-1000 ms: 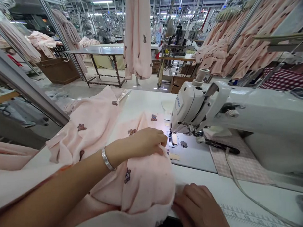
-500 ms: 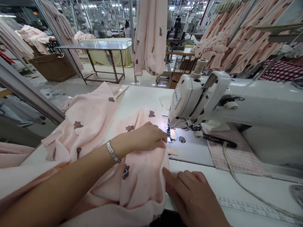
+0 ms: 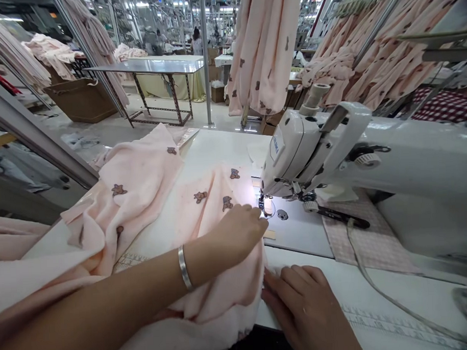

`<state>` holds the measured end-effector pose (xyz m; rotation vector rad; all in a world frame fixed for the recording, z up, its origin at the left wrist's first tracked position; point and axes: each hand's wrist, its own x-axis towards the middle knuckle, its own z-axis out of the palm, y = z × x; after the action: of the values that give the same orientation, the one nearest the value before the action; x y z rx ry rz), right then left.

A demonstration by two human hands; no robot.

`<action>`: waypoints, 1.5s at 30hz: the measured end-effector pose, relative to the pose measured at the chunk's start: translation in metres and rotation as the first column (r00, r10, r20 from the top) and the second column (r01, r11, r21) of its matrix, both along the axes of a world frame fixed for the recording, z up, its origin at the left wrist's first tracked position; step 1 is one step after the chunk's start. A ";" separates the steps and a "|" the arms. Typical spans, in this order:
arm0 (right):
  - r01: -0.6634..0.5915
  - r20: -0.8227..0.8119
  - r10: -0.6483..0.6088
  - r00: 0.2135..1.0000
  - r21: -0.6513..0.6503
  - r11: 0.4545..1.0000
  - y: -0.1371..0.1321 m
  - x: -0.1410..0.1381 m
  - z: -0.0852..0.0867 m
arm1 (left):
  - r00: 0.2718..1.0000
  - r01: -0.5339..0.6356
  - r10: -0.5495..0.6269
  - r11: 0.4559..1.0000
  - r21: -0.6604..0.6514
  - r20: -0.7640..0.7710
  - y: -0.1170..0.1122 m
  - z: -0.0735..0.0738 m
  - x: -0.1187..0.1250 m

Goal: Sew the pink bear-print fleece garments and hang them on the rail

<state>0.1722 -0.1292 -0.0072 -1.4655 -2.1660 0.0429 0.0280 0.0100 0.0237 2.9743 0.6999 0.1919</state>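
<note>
Pink, bear-printed fleece (image 3: 204, 217) lies in soft folds across the left and front edges of the white table (image 3: 217, 143). The left hand (image 3: 241, 232), fingers curled, covers it beside the metal presser foot (image 3: 264, 206), whether pinching I cannot tell; the right hand (image 3: 305, 305) seems to pinch its border near the front edge. Feeding it to the glossy sewing machine (image 3: 412, 158) looks like the step, calling for a flat, aligned edge.

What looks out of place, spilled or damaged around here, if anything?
Nothing looks clearly damaged or spilled. One thing stands out: a loose whitish heap on the floor, past the left side of the white table; it looks dropped rather than stacked. The pink printed cloth under the left hand is rumpled, which seems ordinary.
</note>
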 end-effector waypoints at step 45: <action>-0.139 0.257 0.113 0.960 0.087 0.986 0.056 0.026 0.012 | 0.924 0.338 -0.340 0.940 0.042 0.178 0.035 -0.019 -0.015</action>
<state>0.1983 -0.0731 0.0043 -1.3322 -2.4228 -0.2208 0.0133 0.0446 0.0049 2.9740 0.1582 0.4360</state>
